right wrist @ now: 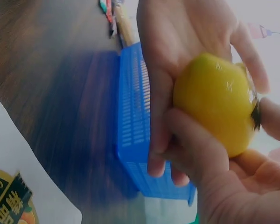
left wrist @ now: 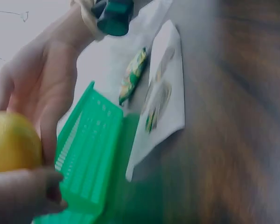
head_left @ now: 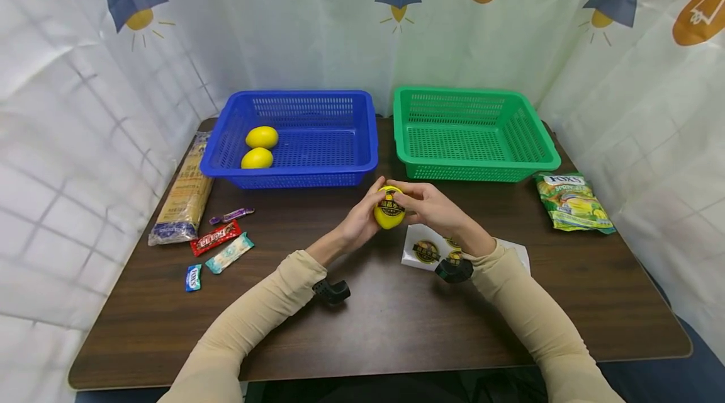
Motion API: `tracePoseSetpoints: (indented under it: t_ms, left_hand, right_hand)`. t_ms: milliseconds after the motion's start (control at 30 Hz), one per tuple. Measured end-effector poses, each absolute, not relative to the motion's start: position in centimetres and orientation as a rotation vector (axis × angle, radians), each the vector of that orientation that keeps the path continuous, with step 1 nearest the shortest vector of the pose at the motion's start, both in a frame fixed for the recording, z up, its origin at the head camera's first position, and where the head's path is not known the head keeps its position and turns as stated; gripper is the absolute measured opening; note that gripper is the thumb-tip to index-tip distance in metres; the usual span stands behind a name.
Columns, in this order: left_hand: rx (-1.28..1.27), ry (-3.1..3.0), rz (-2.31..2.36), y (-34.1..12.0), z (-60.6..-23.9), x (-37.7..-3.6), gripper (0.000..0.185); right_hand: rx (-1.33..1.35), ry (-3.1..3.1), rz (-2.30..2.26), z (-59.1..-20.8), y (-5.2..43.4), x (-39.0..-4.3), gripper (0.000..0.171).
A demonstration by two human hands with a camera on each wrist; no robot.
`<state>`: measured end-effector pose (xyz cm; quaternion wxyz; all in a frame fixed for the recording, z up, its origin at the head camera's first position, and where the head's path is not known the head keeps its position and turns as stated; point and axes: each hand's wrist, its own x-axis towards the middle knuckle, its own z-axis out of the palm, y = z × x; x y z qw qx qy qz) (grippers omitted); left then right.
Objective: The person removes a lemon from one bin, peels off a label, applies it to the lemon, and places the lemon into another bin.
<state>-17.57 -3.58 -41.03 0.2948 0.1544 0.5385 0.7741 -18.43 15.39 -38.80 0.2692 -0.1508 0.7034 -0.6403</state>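
A yellow lemon point(head_left: 389, 219) is held up above the middle of the table, between both hands. Its upper side carries a round black and gold sticker point(head_left: 389, 203). My left hand point(head_left: 358, 220) grips the lemon from the left, and my right hand point(head_left: 438, 209) has it from the right, thumbs near the sticker. The right wrist view shows fingers wrapped about the lemon point(right wrist: 212, 100), with the sticker's dark edge at its right side. Under my right wrist lies a white sheet of stickers point(head_left: 415, 239), partly hidden by the arm.
A blue basket point(head_left: 294, 173) holding two lemons point(head_left: 262, 137) stands at back left, beside a green basket point(head_left: 476, 171). Noodles in a long pack point(head_left: 184, 192) and several small wrapped sweets point(head_left: 216, 237) lie left. A green candy bag point(head_left: 573, 204) lies right.
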Motion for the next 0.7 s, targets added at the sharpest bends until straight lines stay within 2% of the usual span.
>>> tracePoseSetpoints:
  t_ms: [700]
  left_hand:
    - [0.431,1.857,2.035,-2.5,-43.0,-17.9,0.053]
  right_hand:
    - [-0.123,2.034,-1.882,-39.5,13.3,-17.7,0.049]
